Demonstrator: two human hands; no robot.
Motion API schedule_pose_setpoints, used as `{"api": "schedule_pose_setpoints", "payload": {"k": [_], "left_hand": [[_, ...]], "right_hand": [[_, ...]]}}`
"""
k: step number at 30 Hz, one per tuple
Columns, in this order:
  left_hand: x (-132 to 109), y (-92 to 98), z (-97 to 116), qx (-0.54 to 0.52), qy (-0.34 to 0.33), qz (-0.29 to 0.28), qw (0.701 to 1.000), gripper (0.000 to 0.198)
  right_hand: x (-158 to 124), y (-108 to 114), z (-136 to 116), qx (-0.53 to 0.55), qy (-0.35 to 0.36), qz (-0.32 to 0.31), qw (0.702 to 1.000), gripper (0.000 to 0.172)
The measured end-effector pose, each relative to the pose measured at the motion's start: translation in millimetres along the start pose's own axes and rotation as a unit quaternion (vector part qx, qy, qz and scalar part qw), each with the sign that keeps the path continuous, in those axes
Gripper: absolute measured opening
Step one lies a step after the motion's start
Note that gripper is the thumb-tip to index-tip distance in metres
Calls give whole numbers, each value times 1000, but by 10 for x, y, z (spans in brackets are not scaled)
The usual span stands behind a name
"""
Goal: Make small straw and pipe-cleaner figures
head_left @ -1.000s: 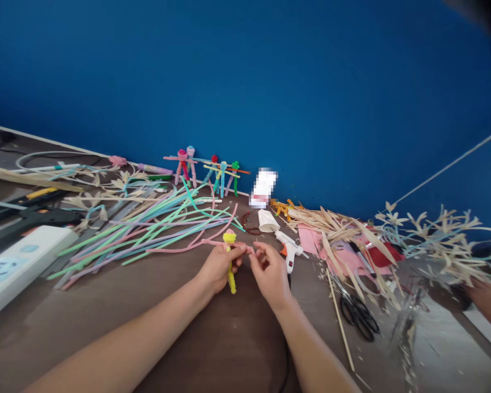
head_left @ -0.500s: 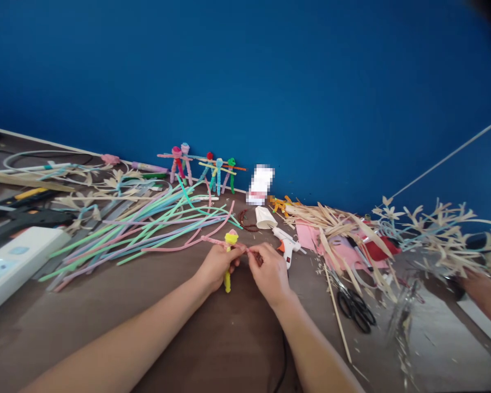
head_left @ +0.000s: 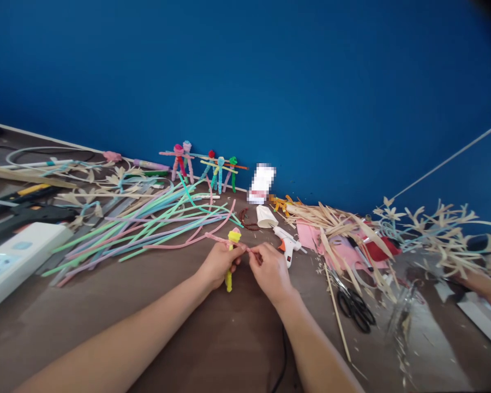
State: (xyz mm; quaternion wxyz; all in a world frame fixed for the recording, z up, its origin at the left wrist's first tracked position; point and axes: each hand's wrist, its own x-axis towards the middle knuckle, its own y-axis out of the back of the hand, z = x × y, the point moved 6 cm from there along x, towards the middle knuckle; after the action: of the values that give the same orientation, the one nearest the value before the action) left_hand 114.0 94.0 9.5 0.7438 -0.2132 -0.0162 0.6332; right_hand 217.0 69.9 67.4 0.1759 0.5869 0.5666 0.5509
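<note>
Between my hands is a small pipe-cleaner figure (head_left: 234, 237) with a yellow and pink head, pink arms stretched sideways and a yellow lower part hanging down. My left hand (head_left: 223, 264) is closed around its body, and the fingers hide the middle. With a pinch, my right hand (head_left: 270, 268) holds the end of the figure's pink pipe-cleaner arm (head_left: 247, 249). The fingertips of both hands are close together. Just beyond my right hand lies a white hot glue gun (head_left: 288, 245) with an orange part.
Loose pipe cleaners (head_left: 155, 224) spread left. Several finished figures (head_left: 182, 161) lean on the blue wall. A power strip (head_left: 20, 251) sits at far left. Black scissors (head_left: 355, 309), a wooden stick (head_left: 337, 314) and husk strips (head_left: 331, 218) lie right. Another person's hand (head_left: 480, 281) is at far right.
My hands keep nearly the same grip on the figure, with only slight finger movement. The view has shifted a little. The other person's hand at far right has moved slightly.
</note>
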Motion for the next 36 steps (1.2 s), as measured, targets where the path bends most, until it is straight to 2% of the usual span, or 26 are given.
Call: {"api": "schedule_pose_setpoints", "payload": {"k": [5,10,16,24,27,32,36], "left_hand": [[-6,-1,6,-14,-4,-2,1000,23],[-14,2,-3,-15,23,-2,1000,23],[-15,-32,-5,-32,46,-36,998,29],[-14,-9,23,-32,41,-24,998,29],[7,11,31,-33,21,-15,999,28],[30,32,29,-48,3,0,999,29],[26,38,55,-56,-6,10,998,30]], "right_hand": [[0,-12,0,-17,9,-8,1000,12],[0,0,16,-30,18,-8,999,12],[14,37,50,-31,12,-7,999,11],[17,48,42,-8,9,-6,1000,13],[22,32,65,27,-8,-7,1000,14],[20,-19,128,62,-53,-6,997,37],[7,-46,208,106,-110,2,988,35]]}}
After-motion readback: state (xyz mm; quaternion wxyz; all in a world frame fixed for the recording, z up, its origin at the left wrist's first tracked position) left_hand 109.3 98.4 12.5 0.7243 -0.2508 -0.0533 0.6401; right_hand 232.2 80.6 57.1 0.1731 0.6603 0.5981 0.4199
